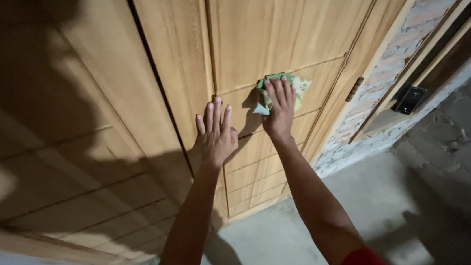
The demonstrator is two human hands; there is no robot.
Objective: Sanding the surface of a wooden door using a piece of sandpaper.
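A light wooden double door (272,32) with grooved panels fills the upper view. My right hand (279,109) presses a crumpled green and white cloth (298,86) flat against the right door leaf, fingers spread over it. My left hand (216,134) rests open, palm flat, on the vertical stile of the same leaf, just left of the right hand and a little lower. It holds nothing.
A metal hinge (354,89) sits on the door's right edge beside a brick wall (409,37). A small dark device (410,100) lies on a ledge at the right. Bare concrete floor (366,195) lies below. My shadow covers the left door leaf (46,109).
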